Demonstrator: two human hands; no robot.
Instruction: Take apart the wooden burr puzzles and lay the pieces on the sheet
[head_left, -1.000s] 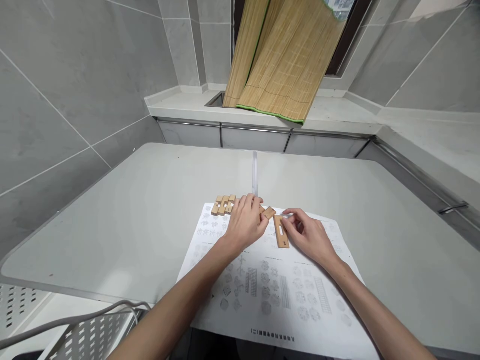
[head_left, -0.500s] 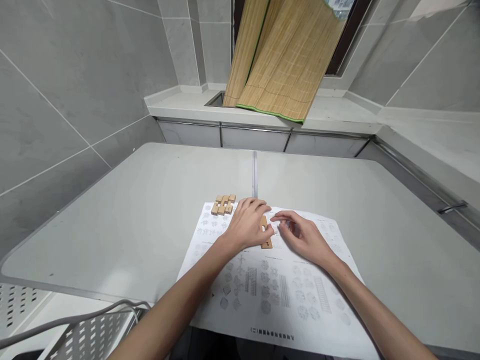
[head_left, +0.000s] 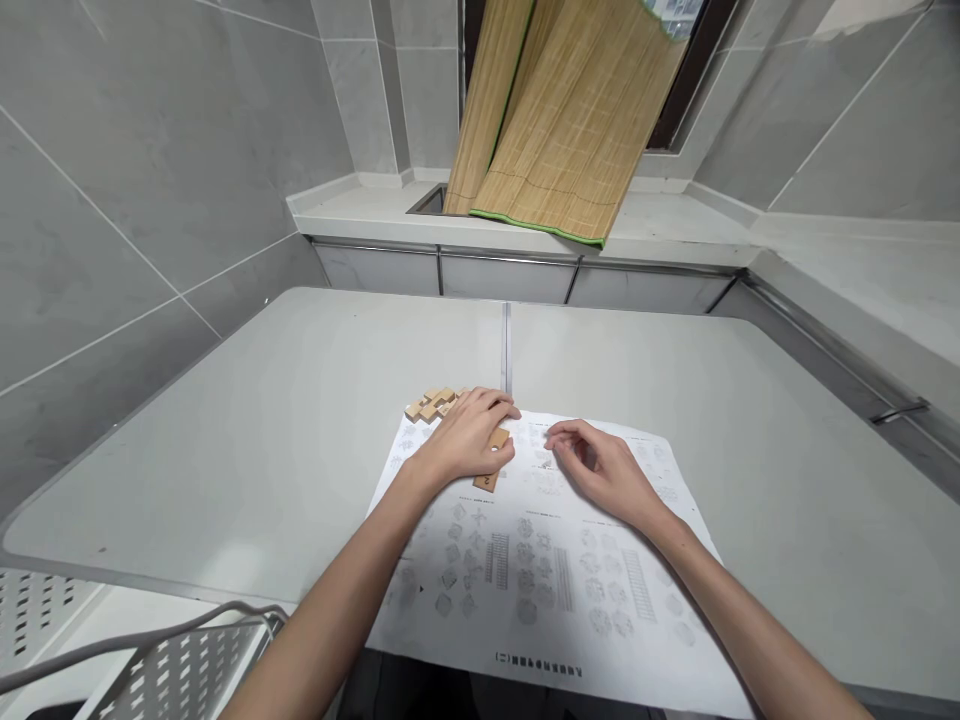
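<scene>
Head view, left to right: perforated metal basket (head_left: pixel 150 670) at the near left corner of the desk (head_left: pixel 262 450). Cluster of small wooden blocks (head_left: pixel 430 404) just off the far left corner of the printed sheet (head_left: pixel 555 590). Left hand (head_left: pixel 466 440) palm down, fingers curled over a flat wooden piece (head_left: pixel 491 462) with a slot, apparently gripping it, though mostly hidden. Right hand (head_left: pixel 600 470) just beside, loosely open, fingertips resting on the sheet, holding nothing. Bamboo mat (head_left: pixel 562 120) leaning at the ledge beyond the far edge.
</scene>
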